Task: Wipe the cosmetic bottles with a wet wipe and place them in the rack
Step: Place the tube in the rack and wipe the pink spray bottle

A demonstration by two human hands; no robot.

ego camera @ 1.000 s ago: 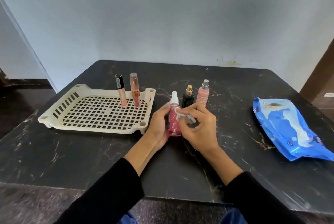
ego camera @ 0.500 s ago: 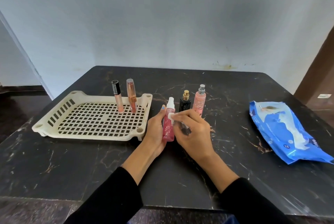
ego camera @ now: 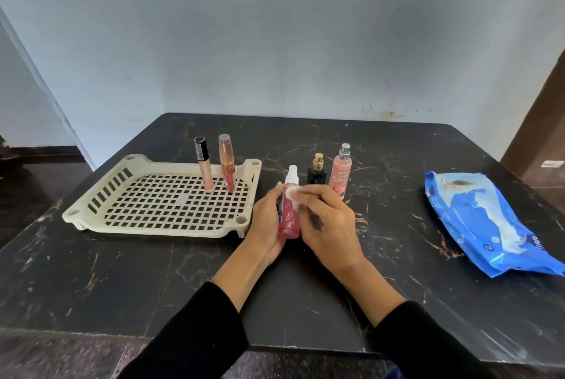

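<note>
The dark marble table (ego camera: 305,280) bears all items under inspection. On its left side lies the cream lattice rack (ego camera: 165,225), with two slim tubes standing upright in its far right corner: a black-capped gloss tube (ego camera: 203,164) and, just beside it, a rose-gold tube (ego camera: 227,163). On the right side of the table, well apart from the work, lies the blue wipe packet (ego camera: 486,222). Between rack and packet, two bottles stand unwiped on the table: a small black bottle (ego camera: 317,171) with a gold cap and, touching or nearly touching it, a pale pink spray bottle (ego camera: 341,172). In front of these, the red spray bottle (ego camera: 289,213) is held upright, long axis vertical, white cap uppermost. The left hand (ego camera: 266,219) has its fingers curled round the bottle's left flank; the right hand (ego camera: 327,219) pinches a small white wet wipe (ego camera: 294,193) against the bottle's upper front. Wiping appears to be in hand, placement not yet done. The rack lies directly left of the bottle, its near right corner just beside the left hand, so that hand is judged the nearer for the transfer, with the bottle kept vertical.
</note>
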